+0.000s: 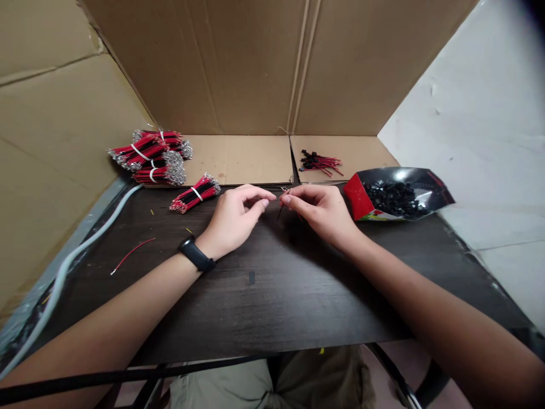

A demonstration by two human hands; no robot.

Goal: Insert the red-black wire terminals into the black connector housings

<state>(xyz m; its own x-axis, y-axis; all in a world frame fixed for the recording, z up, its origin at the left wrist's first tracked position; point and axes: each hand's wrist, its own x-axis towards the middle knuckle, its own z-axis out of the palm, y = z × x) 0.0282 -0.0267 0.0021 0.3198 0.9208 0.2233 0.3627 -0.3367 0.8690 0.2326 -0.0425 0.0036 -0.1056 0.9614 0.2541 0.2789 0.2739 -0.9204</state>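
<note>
My right hand [321, 211] pinches a few thin red and black wires [280, 212] between thumb and fingers. Small metal ends stick up above its fingertips. Just to the left, my left hand [238, 215] has thumb and forefinger brought together, their tips close to the wires. Whatever may be between those left fingertips is too small to make out. A tied bundle of red and black wires [196, 193] with silvery terminals lies beside my left hand. Right of my right hand, an open red and black packet [360, 199] holds many small black plastic connectors [389, 196].
More tied wire bundles [149, 156] are piled at the back left. Wires with black connectors [319, 163] lie on the cardboard at the back. A single red wire [133, 255] and a small dark scrap [251, 278] rest on the table. A pale cable [70, 261] follows the left edge.
</note>
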